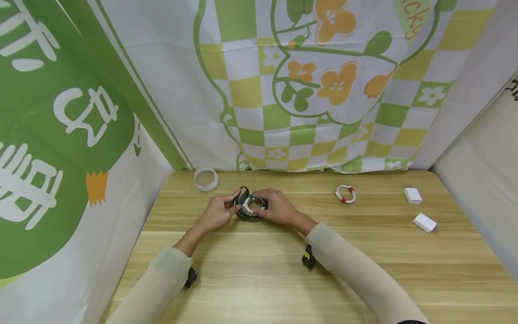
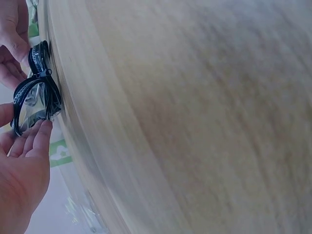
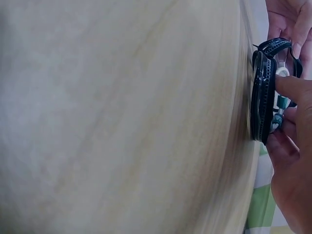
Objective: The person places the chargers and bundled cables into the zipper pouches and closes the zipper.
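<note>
A small round clear pouch with black zip edging [image 1: 243, 215] stands on the table, its flap [image 1: 242, 196] folded up towards the left. My left hand [image 1: 216, 212] grips the pouch by its left side; clear plastic shows between the black edges [image 2: 44, 80] in the left wrist view. Inside the pouch's ring sits a coiled white cable [image 1: 247, 204] with a green tie [image 3: 282, 102]. My right hand [image 1: 279, 207] pinches this coil at its right side, thumb inside the ring. Some of the right fingers are hidden behind the pouch.
A clear round pouch with a whitish edge [image 1: 206, 179] lies at the back left. Towards the right lie a white cable coil with red ties [image 1: 345, 194] and two white charger plugs, one behind [image 1: 413, 195] and one nearer [image 1: 425, 222]. A printed curtain [image 1: 251, 94] hangs behind the table.
</note>
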`<state>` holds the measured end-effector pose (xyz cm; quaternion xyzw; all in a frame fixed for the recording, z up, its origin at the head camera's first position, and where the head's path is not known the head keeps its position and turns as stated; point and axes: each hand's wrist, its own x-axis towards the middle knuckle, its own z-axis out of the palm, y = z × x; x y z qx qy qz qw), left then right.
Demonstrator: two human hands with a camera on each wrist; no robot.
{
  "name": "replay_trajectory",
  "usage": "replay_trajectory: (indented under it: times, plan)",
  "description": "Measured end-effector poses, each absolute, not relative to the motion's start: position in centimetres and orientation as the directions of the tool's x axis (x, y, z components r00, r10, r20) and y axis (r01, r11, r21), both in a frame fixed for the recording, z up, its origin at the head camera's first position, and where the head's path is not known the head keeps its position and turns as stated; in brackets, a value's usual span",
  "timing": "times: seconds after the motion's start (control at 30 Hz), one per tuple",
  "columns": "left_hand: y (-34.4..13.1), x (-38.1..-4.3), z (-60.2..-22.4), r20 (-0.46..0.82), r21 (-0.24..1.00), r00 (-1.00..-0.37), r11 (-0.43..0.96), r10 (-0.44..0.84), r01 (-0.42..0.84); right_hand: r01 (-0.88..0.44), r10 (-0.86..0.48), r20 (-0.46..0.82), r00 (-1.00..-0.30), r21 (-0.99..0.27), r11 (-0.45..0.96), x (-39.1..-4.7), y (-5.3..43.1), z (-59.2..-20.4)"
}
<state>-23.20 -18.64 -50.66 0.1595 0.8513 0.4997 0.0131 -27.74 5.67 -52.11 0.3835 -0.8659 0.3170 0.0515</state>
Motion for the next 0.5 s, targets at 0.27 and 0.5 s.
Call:
replay_trajectory:
  times: [0.27, 0.5]
  plan:
    - [-18.77, -23.15, -50.71, 0.170, 0.836, -0.928, 0.450, 0.330, 0.313, -0.733, -0.668, 0.333, -0.665, -0.464, 0.498, -27.80, 5.68, -51.77]
    - [-18.99, -23.34, -50.65, 0.159, 0.812, -0.917, 0.479, 0.366, 0.332, -0.735, -0.672, 0.328, -0.664, -0.450, 0.507, -27.76, 5.52, -51.69]
